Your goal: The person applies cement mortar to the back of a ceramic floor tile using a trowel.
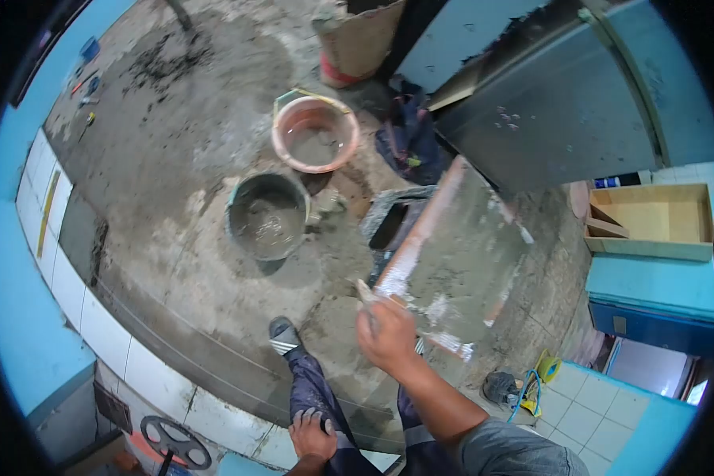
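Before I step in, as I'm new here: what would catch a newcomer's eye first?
Probably the orange bucket and, just nearer, the dark bucket, mid-floor with grey contents. Right of them lies a large grey-smeared slab with whitish edges. At its near left corner, the right hand grips a pale-tipped tool.

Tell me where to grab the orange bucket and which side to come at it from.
I'd take the orange bucket by its thin handle, reaching over from above to the far rim, where it lies folded down. The bucket stands upright with wet-looking contents inside, so a straight upward lift looks safest.
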Action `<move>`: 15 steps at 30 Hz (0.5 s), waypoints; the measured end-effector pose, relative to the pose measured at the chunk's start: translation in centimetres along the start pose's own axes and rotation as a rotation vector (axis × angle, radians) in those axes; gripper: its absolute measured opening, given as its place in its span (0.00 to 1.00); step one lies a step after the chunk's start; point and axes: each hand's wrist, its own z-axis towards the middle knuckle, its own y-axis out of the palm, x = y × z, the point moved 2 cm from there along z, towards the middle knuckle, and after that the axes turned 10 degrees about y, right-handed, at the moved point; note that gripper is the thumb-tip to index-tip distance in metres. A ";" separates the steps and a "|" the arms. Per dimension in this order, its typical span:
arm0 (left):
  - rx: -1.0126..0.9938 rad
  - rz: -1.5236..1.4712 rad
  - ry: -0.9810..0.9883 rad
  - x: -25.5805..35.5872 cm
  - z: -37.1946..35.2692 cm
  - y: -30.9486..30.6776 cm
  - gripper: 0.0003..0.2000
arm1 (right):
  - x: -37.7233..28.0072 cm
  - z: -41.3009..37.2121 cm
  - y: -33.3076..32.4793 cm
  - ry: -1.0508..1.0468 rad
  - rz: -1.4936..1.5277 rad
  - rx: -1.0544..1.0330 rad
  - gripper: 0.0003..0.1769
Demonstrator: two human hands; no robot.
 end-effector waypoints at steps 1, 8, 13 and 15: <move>-0.007 0.014 0.004 0.6 0.1 0.0 0.20 | 1.5 -0.4 -2.9 -0.016 -0.012 0.041 0.05; -0.027 0.128 0.044 2.9 0.1 1.1 0.21 | 15.2 0.1 -18.2 0.036 -0.675 0.181 0.26; -0.010 0.181 0.061 3.8 0.3 2.1 0.21 | 24.2 1.6 -22.1 0.006 -0.952 0.112 0.23; -0.012 0.180 0.063 4.5 0.4 1.9 0.21 | 25.0 1.7 -22.9 -0.012 -0.986 0.051 0.22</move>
